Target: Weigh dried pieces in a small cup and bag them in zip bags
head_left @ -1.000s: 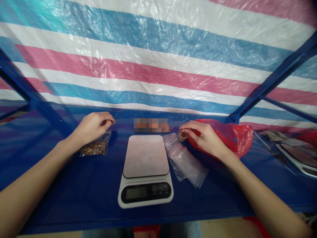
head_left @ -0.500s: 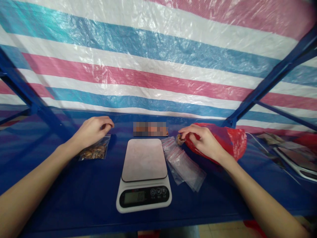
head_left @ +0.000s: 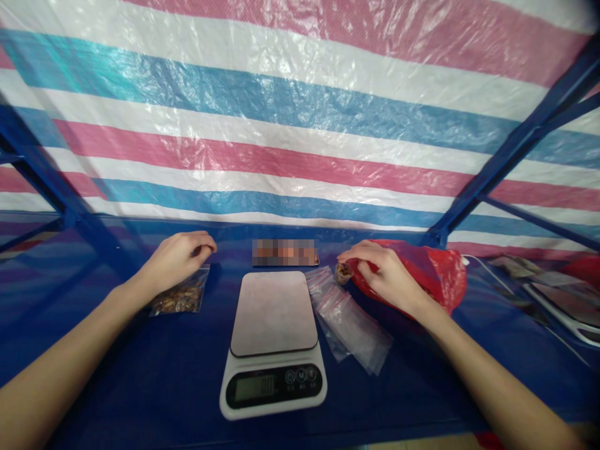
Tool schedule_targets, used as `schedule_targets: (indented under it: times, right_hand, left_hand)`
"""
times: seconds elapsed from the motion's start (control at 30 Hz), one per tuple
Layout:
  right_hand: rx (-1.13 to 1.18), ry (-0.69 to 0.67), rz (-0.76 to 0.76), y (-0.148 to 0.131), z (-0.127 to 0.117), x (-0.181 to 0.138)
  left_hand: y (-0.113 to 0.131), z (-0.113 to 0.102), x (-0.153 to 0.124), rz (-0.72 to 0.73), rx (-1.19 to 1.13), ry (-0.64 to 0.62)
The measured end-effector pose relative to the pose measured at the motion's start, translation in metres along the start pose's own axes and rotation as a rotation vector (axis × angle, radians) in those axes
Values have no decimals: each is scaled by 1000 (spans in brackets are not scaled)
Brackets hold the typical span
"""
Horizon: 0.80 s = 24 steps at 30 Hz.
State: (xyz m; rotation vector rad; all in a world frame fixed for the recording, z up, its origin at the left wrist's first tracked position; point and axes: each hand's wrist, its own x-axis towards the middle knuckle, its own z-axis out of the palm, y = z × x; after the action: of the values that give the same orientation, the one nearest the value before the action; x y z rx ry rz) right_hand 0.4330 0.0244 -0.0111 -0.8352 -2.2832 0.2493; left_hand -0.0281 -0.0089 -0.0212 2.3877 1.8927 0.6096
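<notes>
pinching a filled bag (head_left: 180, 297), left hand (head_left: 175, 256); right hand (head_left: 382, 272) grips nuts (head_left: 343, 271); scale (head_left: 273, 340) digits unreadable.

1. Kitchen scale (head_left: 273, 345), front panel: a grey display window is fitted at the left, in which digits are shown; they are too blurred to be read with certainty.
2. Kitchen scale, front panel, right of the display: three round buttons are set in a row. The middle one appears to be marked "M"; the marks on the other two cannot be made out.
3. Flat item (head_left: 284, 252) behind the scale on the bench (head_left: 140, 375): its face is pixelated, and nothing can be read on it.
4. No other legible text, brand or number is found.
</notes>
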Motion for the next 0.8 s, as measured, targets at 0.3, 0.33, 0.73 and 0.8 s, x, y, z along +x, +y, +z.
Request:
schedule_targets:
  times: [0.3, 0.33, 0.73, 0.8]
  right_hand:
    - [-45, -30, -3, 2, 3, 2]
    - [-79, -46, 1, 3, 4, 2]
    - [-127, -112, -32, -1, 2, 2]
    - [-101, -100, -46, -2, -3, 5]
  left_hand:
    - [1, -2, -1, -2, 13, 1]
    - [2, -3, -1, -5, 11, -6]
    - [1, -4, 0, -18, 14, -26]
    - [1, -4, 0, -27, 18, -27]
